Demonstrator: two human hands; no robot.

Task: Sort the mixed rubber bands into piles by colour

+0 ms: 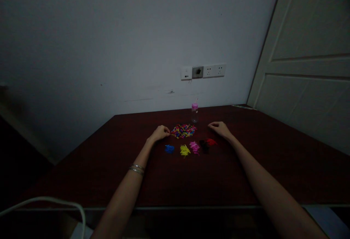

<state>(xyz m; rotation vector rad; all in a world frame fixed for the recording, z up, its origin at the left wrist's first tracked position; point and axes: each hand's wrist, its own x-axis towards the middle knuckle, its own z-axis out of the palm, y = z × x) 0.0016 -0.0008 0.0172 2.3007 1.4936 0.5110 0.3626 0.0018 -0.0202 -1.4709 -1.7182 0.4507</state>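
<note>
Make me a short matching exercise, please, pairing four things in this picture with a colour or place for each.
Column one
1. Large pile
2. Pink-topped bottle
3. Leftmost small pile
4. Left hand

Column two
A. blue
B. at the large pile's left edge
C. many-coloured
D. standing behind the large pile

Right pairs: 1-C, 2-D, 3-A, 4-B

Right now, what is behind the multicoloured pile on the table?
Behind the multicoloured pile, towards the right, stands a clear pink-topped bottle; farther back is the wall. The pile hides the tabletop beneath it.
</note>
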